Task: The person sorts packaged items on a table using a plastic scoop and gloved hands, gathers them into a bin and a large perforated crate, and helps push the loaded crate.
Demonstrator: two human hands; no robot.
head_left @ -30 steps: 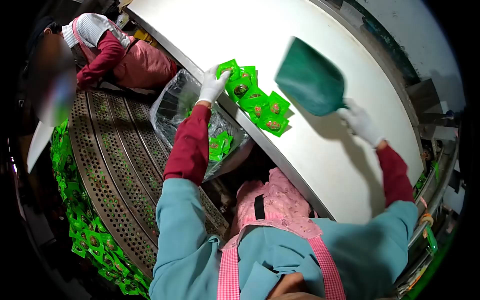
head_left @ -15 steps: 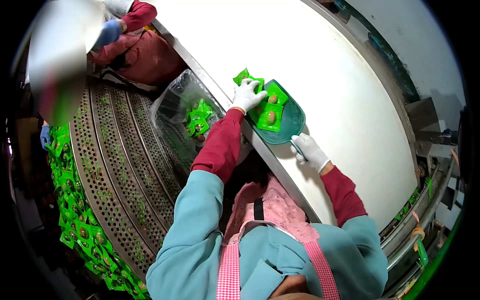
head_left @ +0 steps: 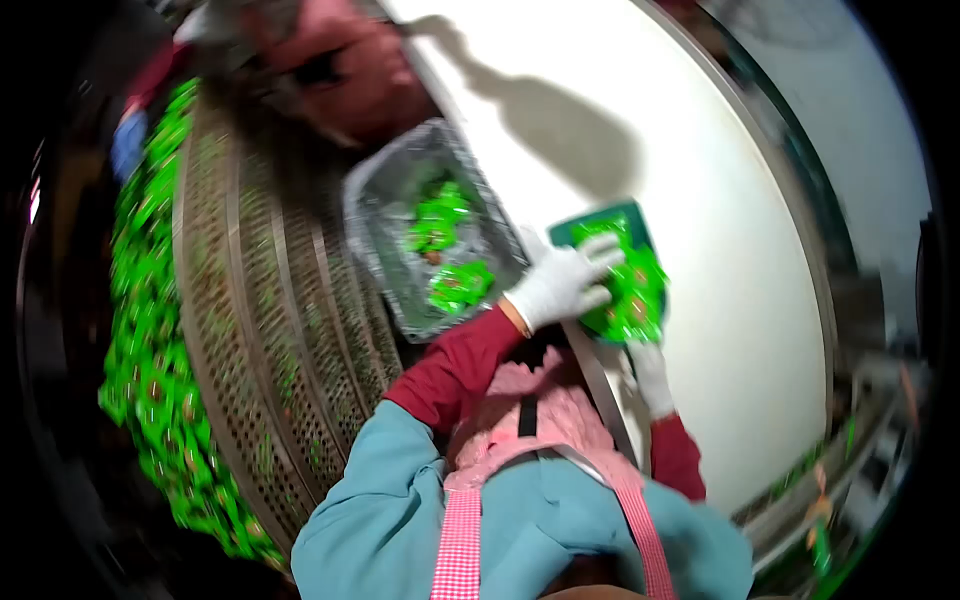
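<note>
The gathering looks well along: a cluster of green packets [head_left: 642, 290] lies on the dark green scoop [head_left: 638, 222] at the near edge of the white table [head_left: 740, 280], several overlapping and covering most of its blade. The left hand [head_left: 562, 285], in a white glove, is open, its fingers spread over the near side of that load, pressing or steadying it by the look of things. The right hand [head_left: 653, 380], also gloved, appears closed round the handle, though packets and blur hide part of the grip. Just beside the table, the plastic-lined bin [head_left: 375, 215] holds 2 loose clusters of packets, the farther cluster [head_left: 438, 218] and the nearer cluster [head_left: 462, 286], with much of its lining showing, so it seems only partly filled. The scoop's load is not yet off the scoop, and a long heap [head_left: 160, 400] of similar packets lies beyond the perforated metal surface [head_left: 270, 330]; whether any of it remains to be handled, I cannot tell
</note>
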